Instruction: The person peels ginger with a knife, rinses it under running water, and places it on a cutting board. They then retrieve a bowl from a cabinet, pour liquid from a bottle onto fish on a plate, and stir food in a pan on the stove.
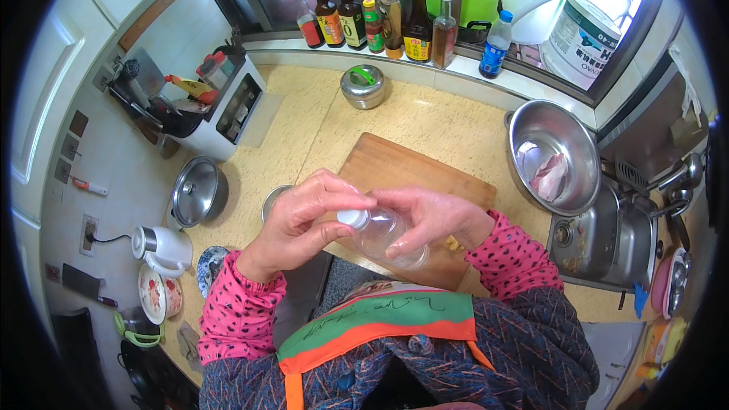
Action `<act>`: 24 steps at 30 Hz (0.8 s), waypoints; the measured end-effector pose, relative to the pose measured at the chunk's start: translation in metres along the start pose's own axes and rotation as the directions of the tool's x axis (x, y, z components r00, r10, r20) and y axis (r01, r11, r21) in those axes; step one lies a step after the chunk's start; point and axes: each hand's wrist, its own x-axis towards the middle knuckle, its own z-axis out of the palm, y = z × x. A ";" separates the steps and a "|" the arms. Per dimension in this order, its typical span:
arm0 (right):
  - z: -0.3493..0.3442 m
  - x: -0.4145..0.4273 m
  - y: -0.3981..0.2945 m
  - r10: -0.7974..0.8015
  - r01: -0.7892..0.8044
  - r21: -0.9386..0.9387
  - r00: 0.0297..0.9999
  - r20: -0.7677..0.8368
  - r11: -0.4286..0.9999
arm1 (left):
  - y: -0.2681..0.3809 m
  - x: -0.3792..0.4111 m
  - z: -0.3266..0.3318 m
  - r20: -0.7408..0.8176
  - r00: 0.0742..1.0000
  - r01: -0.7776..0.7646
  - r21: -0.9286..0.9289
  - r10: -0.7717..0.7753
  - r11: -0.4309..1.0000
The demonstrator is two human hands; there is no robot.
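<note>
A clear plastic bottle (381, 236) is held tilted in front of my apron, over the near edge of the wooden cutting board (421, 173). The fingers and thumb of my left hand (307, 219) are at its white cap (353, 218). Around the bottle's body curls my right hand (433, 219). Small yellowish pieces (453, 244) lie on the board below my right wrist. Behind my left hand, a small metal bowl (273, 202) shows only in part.
Right of the board, a large steel basin (552, 142) holds raw meat (549, 176), beside the sink (586, 239). A round steel container (362, 88) stands behind the board. Sauce bottles (350, 17) line the windowsill. To the left are a lidded pot (199, 191) and a white kettle (165, 247).
</note>
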 end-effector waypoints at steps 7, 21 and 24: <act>-0.028 -0.012 0.007 0.017 -0.018 0.055 1.000 0.006 0.998 | -0.021 0.022 0.005 0.116 0.992 -0.046 0.011 0.044 0.999; -0.285 -0.017 0.014 -0.624 -0.556 -0.636 0.248 -0.741 0.535 | -0.056 -0.098 0.035 -0.374 0.662 0.560 -0.329 -0.649 0.761; -0.326 -0.008 0.033 -0.683 -0.625 -0.590 0.122 -0.720 0.511 | -0.059 -0.137 0.045 -0.439 0.518 0.597 -0.429 -0.734 0.678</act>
